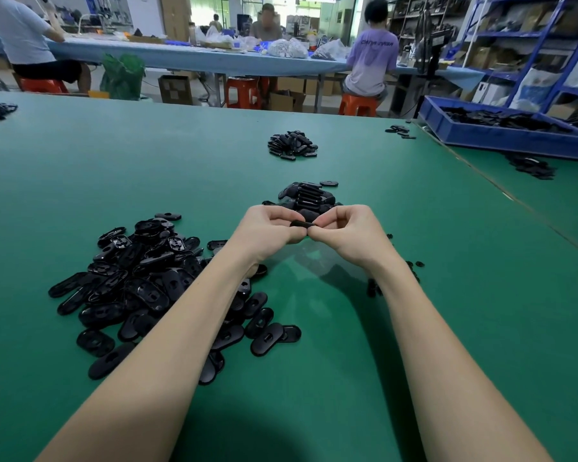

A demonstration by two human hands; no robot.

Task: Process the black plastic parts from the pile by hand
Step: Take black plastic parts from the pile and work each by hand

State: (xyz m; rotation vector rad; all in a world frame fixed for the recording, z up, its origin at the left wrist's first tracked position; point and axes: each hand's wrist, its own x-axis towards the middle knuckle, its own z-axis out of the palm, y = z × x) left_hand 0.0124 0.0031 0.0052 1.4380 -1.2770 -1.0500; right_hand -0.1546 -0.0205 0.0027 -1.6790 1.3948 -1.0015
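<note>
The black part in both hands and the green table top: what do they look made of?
Black part: likely moulded hard plastic, semi-gloss; pile pieces show sheen and moulded recesses. Table top: probably a matte rubber or vinyl mat, with soft, dull reflections.

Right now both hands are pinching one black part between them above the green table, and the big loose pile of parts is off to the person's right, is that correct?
Not quite. The head view shows the big loose pile to the person's left. The rest holds: the left hand and the right hand pinch one black part between them above the green table.
</note>
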